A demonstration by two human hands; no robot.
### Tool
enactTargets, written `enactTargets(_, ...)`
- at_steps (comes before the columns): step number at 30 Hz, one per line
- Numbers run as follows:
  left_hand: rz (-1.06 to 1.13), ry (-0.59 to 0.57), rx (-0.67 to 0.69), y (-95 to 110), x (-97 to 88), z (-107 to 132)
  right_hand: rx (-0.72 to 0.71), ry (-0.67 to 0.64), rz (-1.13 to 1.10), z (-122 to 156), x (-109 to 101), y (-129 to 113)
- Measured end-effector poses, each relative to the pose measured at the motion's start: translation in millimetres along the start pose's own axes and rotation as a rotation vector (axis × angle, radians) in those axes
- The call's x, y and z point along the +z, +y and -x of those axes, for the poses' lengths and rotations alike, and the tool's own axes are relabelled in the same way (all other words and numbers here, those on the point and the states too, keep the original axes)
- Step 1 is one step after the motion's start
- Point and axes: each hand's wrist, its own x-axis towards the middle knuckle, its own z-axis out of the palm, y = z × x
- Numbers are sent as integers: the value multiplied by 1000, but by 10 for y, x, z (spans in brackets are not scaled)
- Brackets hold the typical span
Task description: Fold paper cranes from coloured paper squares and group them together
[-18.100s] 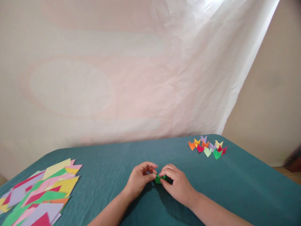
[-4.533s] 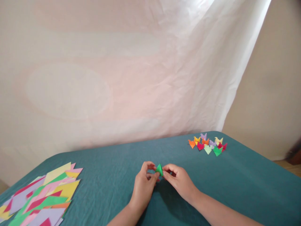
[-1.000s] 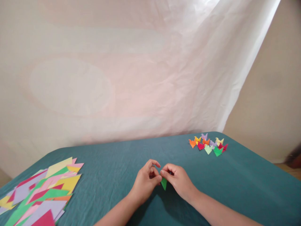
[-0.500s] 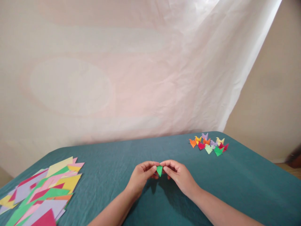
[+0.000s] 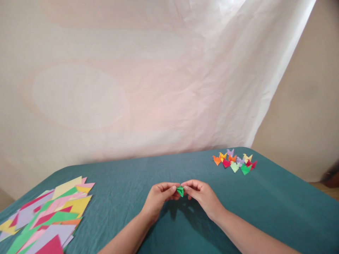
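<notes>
Spanning the lower view, the table (image 5: 132,180) bears overlapping sheets (image 5: 50,215) at left. The left hand (image 5: 156,197) and right hand (image 5: 202,195) angle inward, level with each other, each pinching one side of the paper (image 5: 180,191) between thumb and fingers. Birds (image 5: 232,158) cluster at far right. Held between the hands above the table, the green, layered paper shows a creased fold; its tip points down toward the person, its long axis unclear behind fingertips.

Green paper (image 5: 180,191) partly hidden (behind fingertips (image 5: 173,189))
</notes>
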Motion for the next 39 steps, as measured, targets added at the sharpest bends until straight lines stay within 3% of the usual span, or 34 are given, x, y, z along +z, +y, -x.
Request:
enactTargets(12,-120,79,73,-55,39,-29,0,-44,-28,-2,9,3)
enactTargets(19,-381,127,199,-60,106,39,20,27,-24,4,33,-39)
enactTargets(24,-441,140,266,-31,131,67,-8,76,23,13,45,-63)
enactTargets(33,-265,214,180,-6,244,71,-28,115,14,28,97,-44)
enactTargets(39,-298,210,69,-36,195,31,-35,104,6,27,111,-52)
